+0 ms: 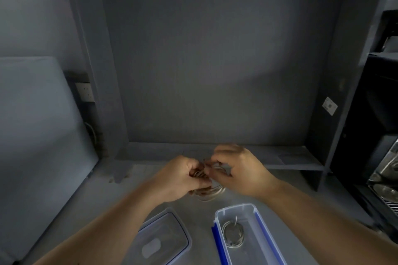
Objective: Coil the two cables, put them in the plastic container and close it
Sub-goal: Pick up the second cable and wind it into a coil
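Observation:
My left hand and my right hand meet above the grey table, both shut on a thin pale cable. Its loops hang in a bundle below my fingers, and the part inside my fists is hidden. Nearer to me stands a clear plastic container with blue clips along its long sides, open at the top. A second pale cable lies coiled on its floor. The container's clear lid lies flat on the table to the left of it.
A dark grey three-sided screen with a low shelf stands right behind my hands. At the right edge is a black rack with metal ware. A pale board leans at the left, beside a wall socket.

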